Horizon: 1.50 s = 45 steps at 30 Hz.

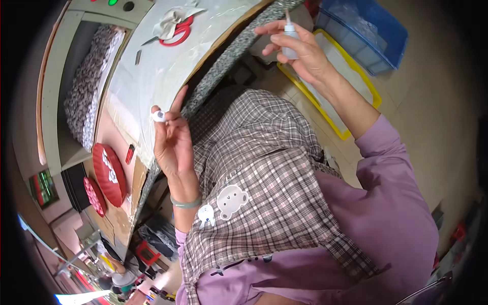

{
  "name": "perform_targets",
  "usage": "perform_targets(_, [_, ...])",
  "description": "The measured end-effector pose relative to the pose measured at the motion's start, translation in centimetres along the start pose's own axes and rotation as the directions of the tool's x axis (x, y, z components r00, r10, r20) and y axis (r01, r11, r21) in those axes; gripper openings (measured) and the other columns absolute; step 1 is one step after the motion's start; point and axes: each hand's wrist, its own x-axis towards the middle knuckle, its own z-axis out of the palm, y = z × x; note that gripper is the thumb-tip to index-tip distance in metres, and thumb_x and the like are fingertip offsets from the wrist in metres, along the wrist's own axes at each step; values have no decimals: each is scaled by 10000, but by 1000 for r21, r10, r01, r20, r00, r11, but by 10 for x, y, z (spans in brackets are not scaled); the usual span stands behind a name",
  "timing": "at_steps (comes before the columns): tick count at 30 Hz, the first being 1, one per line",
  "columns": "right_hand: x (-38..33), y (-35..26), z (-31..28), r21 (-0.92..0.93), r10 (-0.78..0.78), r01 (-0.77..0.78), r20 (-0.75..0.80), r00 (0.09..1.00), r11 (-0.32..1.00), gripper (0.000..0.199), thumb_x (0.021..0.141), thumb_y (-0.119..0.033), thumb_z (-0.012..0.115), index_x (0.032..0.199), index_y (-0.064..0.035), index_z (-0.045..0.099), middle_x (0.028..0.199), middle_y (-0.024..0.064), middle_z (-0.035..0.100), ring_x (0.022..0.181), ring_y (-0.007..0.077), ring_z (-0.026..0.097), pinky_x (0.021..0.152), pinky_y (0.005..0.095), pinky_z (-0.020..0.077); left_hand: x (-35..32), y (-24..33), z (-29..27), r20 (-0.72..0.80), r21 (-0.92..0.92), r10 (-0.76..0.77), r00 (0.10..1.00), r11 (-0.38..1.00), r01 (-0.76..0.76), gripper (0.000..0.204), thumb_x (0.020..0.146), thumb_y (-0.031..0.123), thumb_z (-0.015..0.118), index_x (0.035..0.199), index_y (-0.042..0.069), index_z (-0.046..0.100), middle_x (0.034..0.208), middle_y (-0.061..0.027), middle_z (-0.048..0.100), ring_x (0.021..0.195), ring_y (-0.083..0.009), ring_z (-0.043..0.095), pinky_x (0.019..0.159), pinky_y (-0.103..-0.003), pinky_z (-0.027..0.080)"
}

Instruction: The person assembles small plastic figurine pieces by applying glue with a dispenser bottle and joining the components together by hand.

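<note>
Near the table edge, my left hand (174, 145) pinches a small white rounded piece (158, 116) with a dark mark on it between thumb and fingers. Another finger of that hand points up toward the edge. Farther off to the right, my right hand (311, 57) grips a small translucent squeeze bottle (290, 44), held upright with its thin nozzle pointing up. Bottle and white piece are well apart. A pair of red-handled scissors (179, 36) lies on the table (145, 76), partly under a crumpled whitish cloth (173, 20).
A red scalloped dish (118, 185) holds several white pieces; a smaller dish (94, 198) with pink pieces stands beside it. A small red object (130, 153) lies nearby. Many grey pieces (91, 81) fill a compartment. At right are a blue crate (391, 56) and a yellow-rimmed tray (373, 96).
</note>
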Motion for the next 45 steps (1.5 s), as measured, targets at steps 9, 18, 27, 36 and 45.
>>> perform_targets(9, [1,-8,7,60,-51,52,-18,999,997,282,920,-168,527,1149,-4,538,986,80,609,736,101,563,607,220,438,2,-4,5,-48,-36,-35,998,999,34,308,886,-40,544,1180,5,469,1435,-400,67,931,-181,587,792,-253,528])
perform_targets(18, [76,-25,74,-415,-327,341,106,939,844,117,922,-98,512,1031,-53,519,929,5,553,829,71,506,759,211,405,-28,19,-1,-100,379,-21,995,924,58,289,856,28,612,1131,-25,541,1381,-257,403,918,-169,618,819,-235,529])
perform_targets(27, [132,16,56,-601,-335,454,307,891,658,176,865,-13,530,1041,-27,522,1033,83,603,936,152,573,865,266,438,-69,34,5,-127,279,40,991,960,-3,229,874,41,603,1095,-6,567,1364,-250,424,924,-147,625,822,-229,530])
perform_targets(36, [41,-31,91,-824,-413,357,168,895,440,447,834,82,512,1274,10,498,1300,126,505,1193,236,502,984,335,415,-84,70,0,-116,339,140,983,936,-94,360,852,85,627,1172,-43,523,1307,-224,492,942,-165,615,846,-250,519])
perform_targets(45, [-53,4,161,-632,207,524,729,653,571,210,802,17,616,1007,-17,646,1026,137,643,975,277,627,835,351,491,-122,81,-10,-49,386,224,973,903,-188,325,863,40,601,1179,-19,551,1248,-265,523,929,-191,644,808,-240,549])
